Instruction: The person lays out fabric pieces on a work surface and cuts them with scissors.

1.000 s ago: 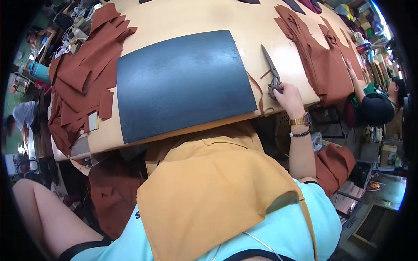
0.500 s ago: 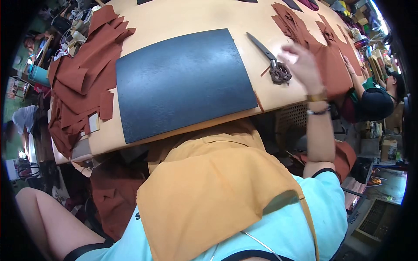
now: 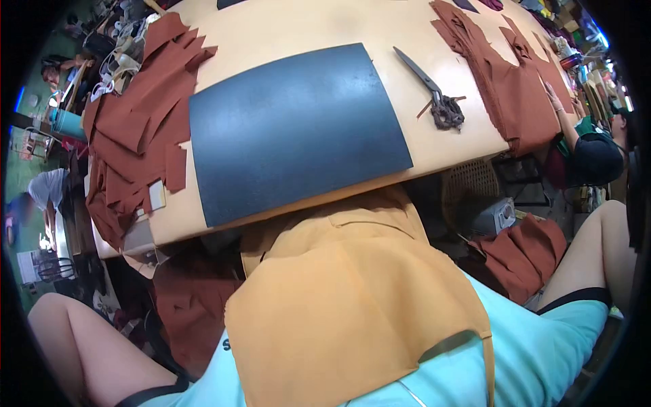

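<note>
Neither of my hands is in the picture. My left arm (image 3: 95,346) is bent at the lower left, with its forearm and hand hidden. On the right, my right arm (image 3: 583,258) is bent too, its hand out of sight. A dark rectangular mat (image 3: 298,136) lies on the table (image 3: 291,27) in front of my apron (image 3: 352,292). To the right of it rest large scissors (image 3: 434,88), their handles wrapped in dark cloth strips. Thin brown scraps lie by the handles.
Rust-brown cut cloth (image 3: 142,129) is heaped at the table's left end. More rust-brown cloth (image 3: 502,88) lies at the right, where a co-worker (image 3: 590,156) has a hand on it. A woven chair (image 3: 468,190) and brown fabric (image 3: 522,251) are below the edge.
My right hand has left the space beside the scissors and gone out of view, the arm now folded back. A thin brown strip no longer shows along the mat's right edge.
</note>
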{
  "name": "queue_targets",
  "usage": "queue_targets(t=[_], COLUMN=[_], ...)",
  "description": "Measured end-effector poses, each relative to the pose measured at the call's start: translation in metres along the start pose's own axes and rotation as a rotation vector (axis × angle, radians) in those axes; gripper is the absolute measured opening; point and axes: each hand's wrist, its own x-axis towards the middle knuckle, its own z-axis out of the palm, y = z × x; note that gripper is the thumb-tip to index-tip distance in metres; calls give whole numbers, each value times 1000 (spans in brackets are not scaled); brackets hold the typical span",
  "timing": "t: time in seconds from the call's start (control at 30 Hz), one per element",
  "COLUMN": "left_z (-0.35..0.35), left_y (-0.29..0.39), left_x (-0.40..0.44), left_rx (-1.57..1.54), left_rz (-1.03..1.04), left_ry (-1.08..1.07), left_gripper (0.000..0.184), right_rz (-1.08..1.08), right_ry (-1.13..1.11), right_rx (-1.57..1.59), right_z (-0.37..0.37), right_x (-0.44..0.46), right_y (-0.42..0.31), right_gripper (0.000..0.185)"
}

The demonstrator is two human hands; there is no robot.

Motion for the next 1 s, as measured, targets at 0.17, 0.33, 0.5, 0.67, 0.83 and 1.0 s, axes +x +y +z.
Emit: queue_targets(t=[0.17, 0.33, 0.5, 0.67, 0.83, 1.0], left_z=[-1, -3, -4, -5, -2, -1], left_y=[2, 6, 9, 7, 5, -3], left_x=[-1, 1, 0, -3, -6, -4], left_rx=[-1, 13, 14, 17, 16, -30], left_rz=[4, 9, 13, 17, 33, 43], left_ry=[0, 3, 25, 46, 68, 128], left_gripper=[66, 67, 69, 70, 72, 73], right_rz=[53, 118, 284, 523, 721, 906], right_ry=[16, 34, 71, 150, 367, 648], right_rx=[9, 14, 11, -52, -223, -674], right_z=[8, 16, 31, 51, 5, -93], right_x=[-4, -9, -22, -46, -122, -220], right_y=[7, 21, 55, 106, 75, -19], right_gripper=[21, 21, 21, 21, 21, 21])
